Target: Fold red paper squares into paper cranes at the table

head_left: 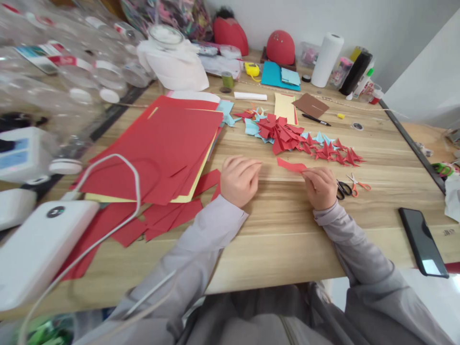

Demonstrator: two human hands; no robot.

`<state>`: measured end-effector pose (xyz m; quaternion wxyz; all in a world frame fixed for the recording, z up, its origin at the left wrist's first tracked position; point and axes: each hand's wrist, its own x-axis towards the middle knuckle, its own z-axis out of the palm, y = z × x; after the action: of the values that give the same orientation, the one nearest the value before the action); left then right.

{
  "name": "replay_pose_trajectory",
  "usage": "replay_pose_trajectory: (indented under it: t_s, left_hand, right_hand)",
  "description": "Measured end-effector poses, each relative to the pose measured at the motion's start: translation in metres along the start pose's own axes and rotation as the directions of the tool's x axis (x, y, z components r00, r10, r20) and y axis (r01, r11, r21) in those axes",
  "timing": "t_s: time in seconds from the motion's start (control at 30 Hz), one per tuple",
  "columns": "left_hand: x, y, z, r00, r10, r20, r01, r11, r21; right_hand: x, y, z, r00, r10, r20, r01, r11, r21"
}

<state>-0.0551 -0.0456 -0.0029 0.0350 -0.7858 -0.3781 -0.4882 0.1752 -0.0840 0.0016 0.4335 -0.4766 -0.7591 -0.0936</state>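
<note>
My right hand (321, 188) pinches one end of a small red paper strip (290, 166), which points left over the table. Facing it across a gap, my left hand (240, 181) has its fingers drawn together, with nothing showing at the tips. Just beyond the strip lies a heap of folded red paper pieces (283, 134), mixed with light blue ones (252, 127). Beside my right hand are black-handled scissors (344, 189) and orange-handled scissors (355, 186). Cut red paper pieces (174, 214) spread to the left of my left hand.
Large red sheets (158, 153) are stacked at left. A white power bank (46, 244) with a looping cable (138, 187) lies nearer me. A phone (423, 242) rests at right. Plastic bottles (77, 72) crowd the far left. A pen (316, 120) and yellow tape measure (252, 70) lie farther back.
</note>
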Motion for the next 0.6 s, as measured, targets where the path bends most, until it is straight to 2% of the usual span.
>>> replay_pose_trajectory:
  t_s: [0.07,0.1,0.13,0.2,0.23,0.3,0.37,0.4,0.47,0.53,0.6]
  left_hand:
    - [0.000,0.001,0.000,0.991,-0.114,-0.065,0.109,0.992,-0.065]
    - [0.001,0.004,0.001,0.983,-0.169,-0.068,0.160,0.979,-0.127]
    - [0.001,0.007,0.001,0.973,-0.223,-0.052,0.208,0.957,-0.202]
    - [0.002,0.016,0.002,0.935,-0.354,0.003,0.331,0.871,-0.364]
    - [0.003,0.019,0.003,0.900,-0.433,0.047,0.404,0.790,-0.462]
    - [0.003,0.026,0.005,0.812,-0.547,0.204,0.537,0.563,-0.628]
    - [0.004,0.029,0.007,0.723,-0.584,0.367,0.629,0.338,-0.700]
    - [0.004,0.031,0.008,0.686,-0.585,0.432,0.661,0.254,-0.706]
    - [0.005,0.034,0.009,0.624,-0.590,0.512,0.708,0.150,-0.690]
    - [0.006,0.039,0.008,0.581,-0.594,0.556,0.743,0.108,-0.661]
    - [0.006,0.043,0.006,0.564,-0.582,0.586,0.770,0.114,-0.628]
  right_hand:
    - [0.002,-0.002,-0.001,0.989,0.148,-0.026,-0.142,0.976,0.163]
    - [0.003,-0.004,-0.001,0.969,0.246,-0.020,-0.232,0.936,0.263]
    - [0.003,-0.005,0.000,0.936,0.351,0.011,-0.330,0.869,0.369]
    - [0.002,-0.007,0.004,0.836,0.529,0.148,-0.511,0.651,0.561]
    - [0.001,-0.008,0.006,0.780,0.576,0.244,-0.580,0.519,0.627]
    - [-0.001,-0.009,0.010,0.693,0.584,0.422,-0.667,0.298,0.682]
    - [-0.002,-0.010,0.013,0.645,0.554,0.527,-0.711,0.184,0.678]
    - [-0.003,-0.012,0.013,0.634,0.537,0.556,-0.725,0.163,0.669]
    - [-0.002,-0.016,0.011,0.632,0.494,0.597,-0.745,0.177,0.643]
    - [0.001,-0.021,0.008,0.639,0.436,0.634,-0.761,0.233,0.606]
    - [0.003,-0.026,0.005,0.635,0.388,0.668,-0.772,0.277,0.573]
